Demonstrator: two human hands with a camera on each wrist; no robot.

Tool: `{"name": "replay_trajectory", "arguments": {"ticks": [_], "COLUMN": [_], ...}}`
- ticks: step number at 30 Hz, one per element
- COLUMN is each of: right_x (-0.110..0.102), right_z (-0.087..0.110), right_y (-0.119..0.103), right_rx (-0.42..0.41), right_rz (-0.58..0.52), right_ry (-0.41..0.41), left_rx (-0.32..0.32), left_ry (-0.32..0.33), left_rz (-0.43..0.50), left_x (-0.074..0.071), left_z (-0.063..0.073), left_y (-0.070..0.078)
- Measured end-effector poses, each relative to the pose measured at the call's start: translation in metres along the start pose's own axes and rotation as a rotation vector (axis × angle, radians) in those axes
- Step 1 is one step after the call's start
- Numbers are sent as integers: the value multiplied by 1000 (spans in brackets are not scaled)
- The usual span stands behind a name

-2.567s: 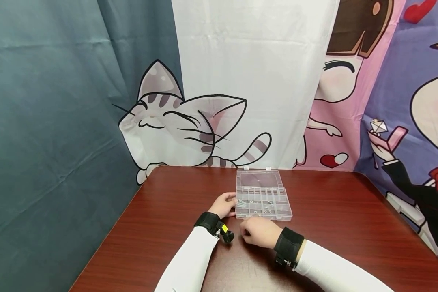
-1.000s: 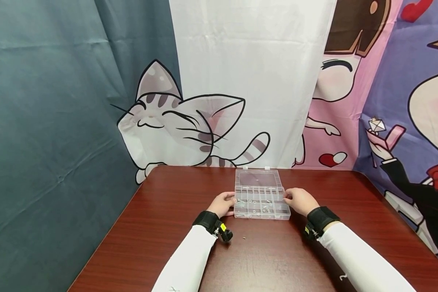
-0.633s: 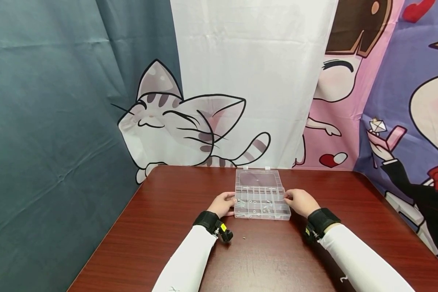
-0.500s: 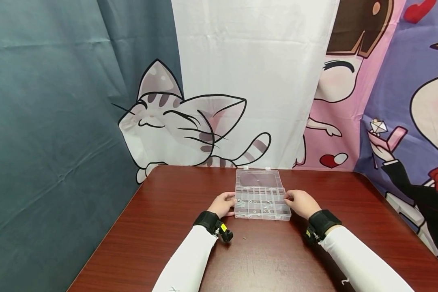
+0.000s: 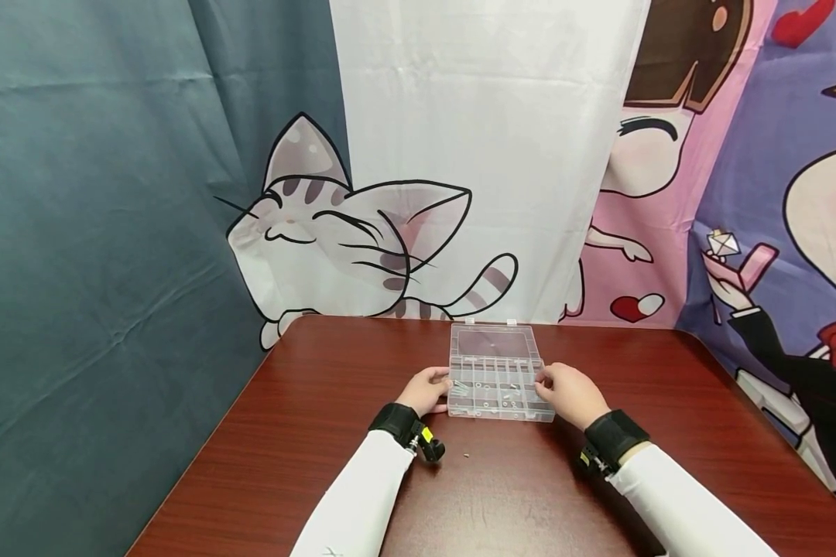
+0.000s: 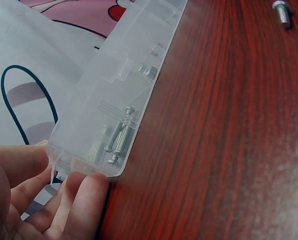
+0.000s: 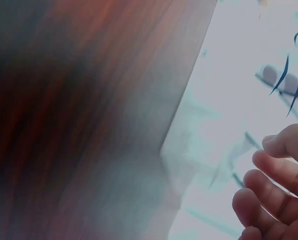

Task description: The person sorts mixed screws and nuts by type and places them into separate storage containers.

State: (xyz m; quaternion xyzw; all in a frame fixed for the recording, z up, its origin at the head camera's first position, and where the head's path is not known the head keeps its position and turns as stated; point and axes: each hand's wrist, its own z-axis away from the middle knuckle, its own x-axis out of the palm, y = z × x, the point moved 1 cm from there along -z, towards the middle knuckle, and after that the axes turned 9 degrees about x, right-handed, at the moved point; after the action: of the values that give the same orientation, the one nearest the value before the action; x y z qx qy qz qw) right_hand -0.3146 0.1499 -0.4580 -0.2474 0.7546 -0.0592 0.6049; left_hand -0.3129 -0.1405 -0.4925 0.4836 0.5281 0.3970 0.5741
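Note:
A clear plastic compartment box (image 5: 471, 411) lies on the table with its lid (image 5: 491, 342) open toward the back. My left hand (image 5: 423, 391) grips the box's left end, thumb above and fingertips along the side wall, as the left wrist view shows closely. Several screws (image 6: 120, 139) lie in the compartment beside that hand, and nuts (image 6: 149, 71) show farther along. Over the right end of the box is my right hand (image 5: 573, 393). Its fingers (image 7: 268, 182) are loosely bent in the right wrist view, with nothing visible between them.
A single small screw (image 6: 283, 15) lies on the reddish-brown table (image 5: 320, 464) in front of the box. Behind the table hangs a printed cloth (image 5: 418, 116) with a cat drawing, and a grey-green cloth (image 5: 97, 232) is at the left.
My right hand has gone from in front of the box to its right end, uncovering the small screw on the table, then shifted slightly left over the compartments. My left hand keeps its grip.

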Motion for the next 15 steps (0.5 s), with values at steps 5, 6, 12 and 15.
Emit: {"name": "replay_trajectory", "arguments": {"ticks": [5, 6, 12, 15], "right_x": [1, 2, 15, 21], "right_z": [11, 14, 31, 37], "right_y": [-32, -39, -74, -89], "right_rx": [-128, -156, -309, -373], "right_rz": [3, 8, 83, 91], "right_ry": [35, 31, -48, -112], "left_rx": [11, 10, 7, 13], "left_ry": [-4, -3, 4, 5], "left_rz": [-2, 2, 8, 7], "left_x": [-1, -1, 0, 1], "left_z": [1, 1, 0, 0], "left_y": [1, 0, -2, -2]}}
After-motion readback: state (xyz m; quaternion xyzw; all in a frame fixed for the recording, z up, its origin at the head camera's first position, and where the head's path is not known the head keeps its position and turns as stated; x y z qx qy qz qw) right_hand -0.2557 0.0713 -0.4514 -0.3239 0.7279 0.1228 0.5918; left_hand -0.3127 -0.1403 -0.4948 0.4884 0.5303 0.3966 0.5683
